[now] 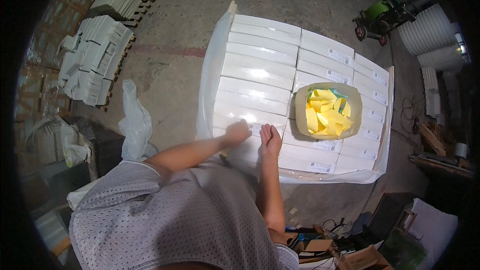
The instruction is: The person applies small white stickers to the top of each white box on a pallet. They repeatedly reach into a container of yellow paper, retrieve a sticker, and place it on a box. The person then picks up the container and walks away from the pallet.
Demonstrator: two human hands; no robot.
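Flat white cartons (257, 72) lie side by side in rows, most with a printed label (339, 56) at one end. Over the near left cartons, my left hand (237, 133) has its fingers curled in; what they hold, if anything, is hidden. A label (256, 129) shows just beside it. To its right is my right hand (271, 140), fingers stretched out and palm partly turned up, with nothing visible in it. A cut-open, yellowish plastic tub (301, 115) stands on the cartons further right. Curled yellow pieces (327, 112) and a few blue-green ones fill it.
Clear plastic sheeting (210, 85) surrounds the carton stack. White goods (95, 57) sit on pallets at the far left, and a plastic bag (135, 120) lies nearer. A green wheeled machine (377, 15) stands far right. Open boxes (317, 245) and clutter lie near right.
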